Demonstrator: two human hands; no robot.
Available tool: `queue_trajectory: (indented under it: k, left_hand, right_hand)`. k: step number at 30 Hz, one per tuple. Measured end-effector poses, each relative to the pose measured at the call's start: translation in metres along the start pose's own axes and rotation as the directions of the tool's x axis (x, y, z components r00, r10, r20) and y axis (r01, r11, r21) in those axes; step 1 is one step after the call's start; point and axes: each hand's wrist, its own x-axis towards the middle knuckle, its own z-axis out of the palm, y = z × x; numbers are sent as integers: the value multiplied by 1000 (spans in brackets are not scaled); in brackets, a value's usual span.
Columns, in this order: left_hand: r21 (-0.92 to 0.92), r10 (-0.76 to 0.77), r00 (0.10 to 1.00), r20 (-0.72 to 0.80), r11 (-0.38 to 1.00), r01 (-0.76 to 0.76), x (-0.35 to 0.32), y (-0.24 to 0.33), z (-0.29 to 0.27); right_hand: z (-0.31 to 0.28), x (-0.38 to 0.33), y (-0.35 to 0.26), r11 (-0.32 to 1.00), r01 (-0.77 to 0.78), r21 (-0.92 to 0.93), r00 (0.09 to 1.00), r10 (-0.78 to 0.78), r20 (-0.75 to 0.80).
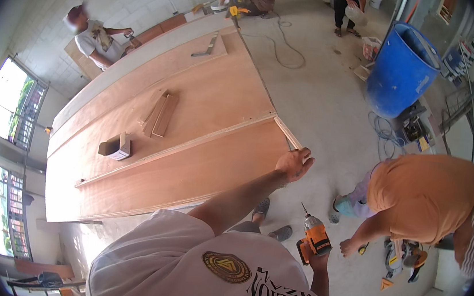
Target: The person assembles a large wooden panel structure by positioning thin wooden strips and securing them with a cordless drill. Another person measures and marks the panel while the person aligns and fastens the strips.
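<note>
A large plywood panel (224, 100) lies raised in front of me, with long wood strips along it. At its near right corner, my left hand (293, 164) is closed on the end of a narrow wood strip (286, 132) set along the short edge. My right hand (318, 262) grips an orange and black cordless drill (316, 236) low on my right, apart from the panel. Its thin bit points up and away from me. On the panel lie a small open cardboard box (116, 147), several short wood pieces (161, 115) and a metal square (206, 46).
Close on my right, a co-worker in an orange shirt (425, 197) bends near a miter saw (395, 260). A blue drum (401, 70) stands beyond. Cords (385, 135) lie on the floor. Another person (100, 44) stands across the panel; more people are at the back.
</note>
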Motion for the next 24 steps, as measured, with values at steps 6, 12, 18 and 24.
queue_trajectory:
  k: [6,12,18,24]
  left_hand:
    - [-355,-134,974,-184,933,61,-24,27,-57]
    - [-538,-271,892,-362,842,38,-123,-43,-111]
    - [-436,-425,696,-579,883,177,-197,-166,-204]
    - [-304,-353,527,-773,935,181,-195,-320,-309]
  right_hand:
    - [-15,7,7,998,50,-24,998,-49,44]
    - [-17,21,48,981,173,-86,983,-167,71]
    - [-6,32,61,989,84,-120,992,-72,104]
    - [34,20,10,972,80,-219,995,-64,80]
